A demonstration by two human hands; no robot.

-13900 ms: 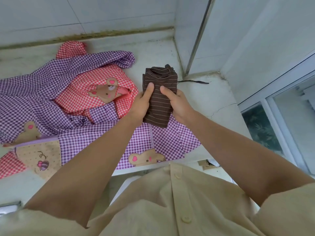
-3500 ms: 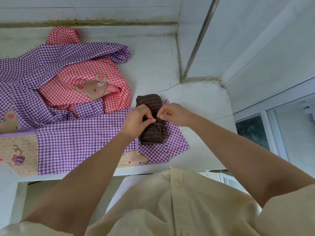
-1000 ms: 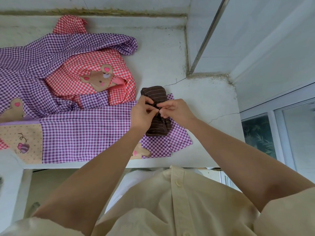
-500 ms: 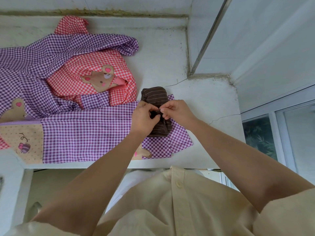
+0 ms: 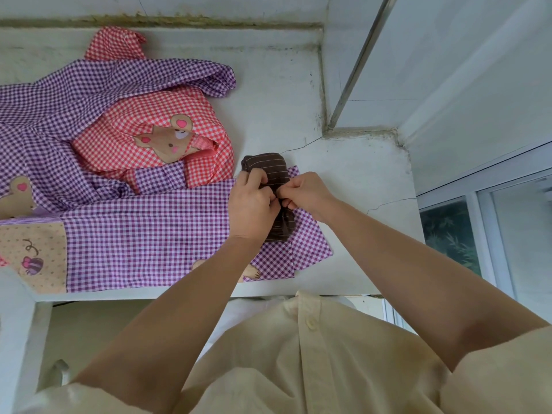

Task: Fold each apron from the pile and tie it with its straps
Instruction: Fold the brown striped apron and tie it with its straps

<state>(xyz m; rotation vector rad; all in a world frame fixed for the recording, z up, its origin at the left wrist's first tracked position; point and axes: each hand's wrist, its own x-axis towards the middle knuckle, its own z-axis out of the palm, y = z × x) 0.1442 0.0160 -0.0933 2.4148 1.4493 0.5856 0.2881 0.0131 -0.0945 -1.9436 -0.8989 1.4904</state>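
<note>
Head view is showing left hand (image 5: 252,204) and right hand (image 5: 307,192), fingers curled, pinching the waist of the brown striped apron (image 5: 268,167), lying folded on a purple gingham apron (image 5: 149,234) on the counter (image 5: 358,174). Tying appears underway; next move is likely calling for cinching its straps tight.

Can't make out the pinched bit between the left hand (image 5: 252,204) and right hand (image 5: 304,192), too small and tucked under curled fingers. Same for the middle of the brown striped bundle (image 5: 265,167), covered by both hands. Only catching scraps of the bear patch (image 5: 254,272) behind the left forearm. Losing the purple checked apron (image 5: 143,234) and its dotted pocket (image 5: 33,249) off the left edge. Can't tell how much red checked apron (image 5: 125,138) sits under the purple.
</note>
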